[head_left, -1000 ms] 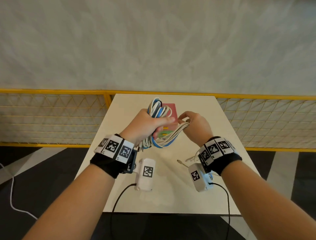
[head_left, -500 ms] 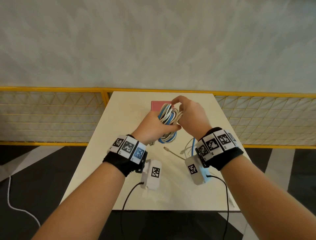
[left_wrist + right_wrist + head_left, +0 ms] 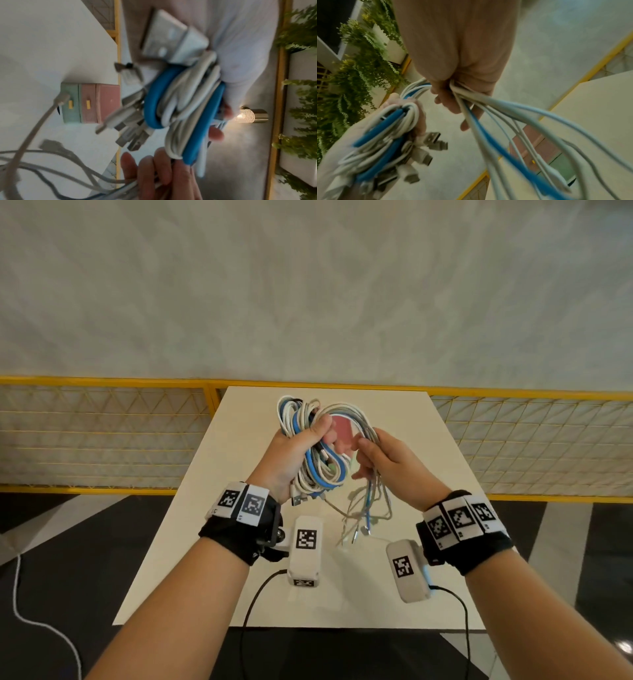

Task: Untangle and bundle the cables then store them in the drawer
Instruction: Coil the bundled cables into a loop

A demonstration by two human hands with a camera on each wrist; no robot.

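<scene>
Now I see both hands raised off the cream counter; left hand fist-clamps the coiled white-and-blue cable bundle, right hand pinches its loose strands above the pink-and-green drawer box.

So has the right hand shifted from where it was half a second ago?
Yes. The right hand has come off the top of the cable bundle, back toward the person and rightward over the table, pulling loose cable ends out sideways.

White and blue cables, pink and green drawer box with yellow handles, cream table, yellow railing, black-and-white checkered wristbands.
</scene>
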